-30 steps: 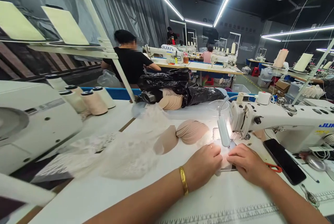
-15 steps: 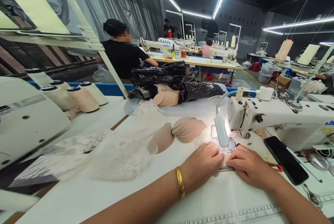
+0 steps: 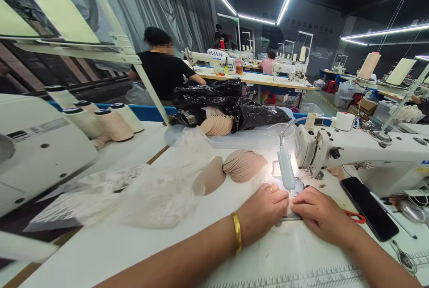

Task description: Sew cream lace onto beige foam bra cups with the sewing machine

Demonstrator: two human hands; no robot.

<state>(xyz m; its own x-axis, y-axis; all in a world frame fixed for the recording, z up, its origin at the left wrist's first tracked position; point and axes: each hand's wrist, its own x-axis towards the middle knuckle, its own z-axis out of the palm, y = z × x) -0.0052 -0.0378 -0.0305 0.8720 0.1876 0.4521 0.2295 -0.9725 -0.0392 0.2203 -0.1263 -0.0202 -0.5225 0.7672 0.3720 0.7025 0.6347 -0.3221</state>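
My left hand, with a ring and a gold bracelet, is closed with bent fingers in front of the sewing machine. Opposite it, my right hand pinches with thumb and forefinger. Between the fingertips a small piece of pale fabric shows, mostly covered by the hands. Over them hangs a bright lamp on a bendy neck, partly hiding the needle area. Left of my left hand lies a fanned stack of beige cup-shaped pads, beside one separate beige pad.
Sheer white lace spreads over the table's left side. A black plastic bag lies behind, near more beige pads. At right are a phone and orange-handled scissors. Thread cones stand at left. A co-worker sits beyond.
The whole view has shifted slightly, so things sit a little further right. Both hands keep nearly the same place and grip at the machine.
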